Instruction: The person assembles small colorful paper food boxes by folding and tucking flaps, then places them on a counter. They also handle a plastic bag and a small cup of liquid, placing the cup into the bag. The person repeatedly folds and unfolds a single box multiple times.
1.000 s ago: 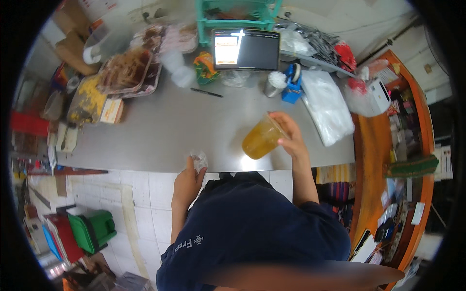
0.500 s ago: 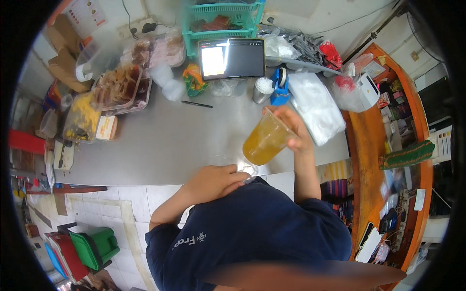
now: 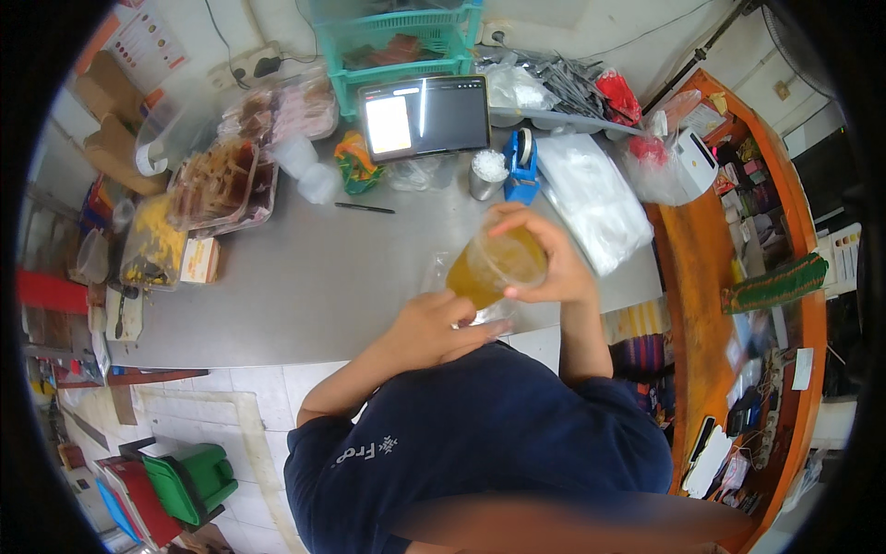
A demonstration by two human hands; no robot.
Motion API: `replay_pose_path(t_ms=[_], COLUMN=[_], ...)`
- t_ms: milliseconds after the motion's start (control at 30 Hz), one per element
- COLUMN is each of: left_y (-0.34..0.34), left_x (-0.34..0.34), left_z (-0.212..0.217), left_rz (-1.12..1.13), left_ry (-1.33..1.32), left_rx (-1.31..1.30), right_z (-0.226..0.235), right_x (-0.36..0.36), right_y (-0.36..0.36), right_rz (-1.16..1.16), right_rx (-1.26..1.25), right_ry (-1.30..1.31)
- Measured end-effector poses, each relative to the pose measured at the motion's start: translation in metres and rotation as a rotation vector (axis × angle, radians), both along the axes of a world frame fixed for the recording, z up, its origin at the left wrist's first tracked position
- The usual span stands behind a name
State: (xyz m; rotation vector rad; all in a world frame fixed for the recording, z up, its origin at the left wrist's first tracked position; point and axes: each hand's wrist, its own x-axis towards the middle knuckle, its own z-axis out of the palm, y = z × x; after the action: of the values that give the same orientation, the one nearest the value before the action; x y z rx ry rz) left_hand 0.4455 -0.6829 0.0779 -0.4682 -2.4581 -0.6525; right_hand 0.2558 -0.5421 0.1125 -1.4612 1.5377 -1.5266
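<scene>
Right hand (image 3: 561,263): fingers and thumb curled round clear cup (image 3: 489,263) near rim; cup holds yellow liquid, tilted, base toward left hand (image 3: 429,331). Left hand: just beside cup base, fingers at thin clear plastic bag (image 3: 491,315); cannot tell whether gripping. Bag at cup base. Beyond cup: blue tape dispenser (image 3: 522,166), metal tumbler (image 3: 485,185). Beyond cup, leftward: tablet (image 3: 426,115), black pen (image 3: 365,208). Right of cup: stacked clear bags (image 3: 595,198).

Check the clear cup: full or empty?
Not empty: the clear cup in the right hand shows amber contents through its wall. Exact fill level: cannot tell.
</scene>
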Motion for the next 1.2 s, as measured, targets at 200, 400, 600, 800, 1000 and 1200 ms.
replay_pose_path(t_ms=[200,400,600,800,1000,1200], left_y=[-0.01,-0.022,-0.04,-0.036,-0.045,-0.032], left_x=[-0.033,-0.064,-0.079,-0.078,-0.069,-0.063], left_z=[-0.032,-0.045,-0.052,-0.076,-0.088,-0.091], left_rz=[-0.013,0.041,0.026,0.049,0.018,-0.016], left_ry=[0.419,0.389,0.096,-0.091,-0.164,-0.232], left_rx=[0.214,0.481,0.644,0.653,0.666,0.72], right_z=[-0.026,-0.048,-0.072,-0.121,-0.157,-0.169], right_x=[0.005,-0.006,-0.014,-0.016,0.004,0.014], right_y=[-0.013,-0.022,-0.027,-0.036,-0.032,-0.04], right_rz=[0.174,0.243,-0.047,-0.218,-0.339,-0.498], right_rx=[0.039,0.067,0.064,0.201,0.184,0.162], right_ry=[-0.096,-0.067,0.087,0.297,0.343,0.516])
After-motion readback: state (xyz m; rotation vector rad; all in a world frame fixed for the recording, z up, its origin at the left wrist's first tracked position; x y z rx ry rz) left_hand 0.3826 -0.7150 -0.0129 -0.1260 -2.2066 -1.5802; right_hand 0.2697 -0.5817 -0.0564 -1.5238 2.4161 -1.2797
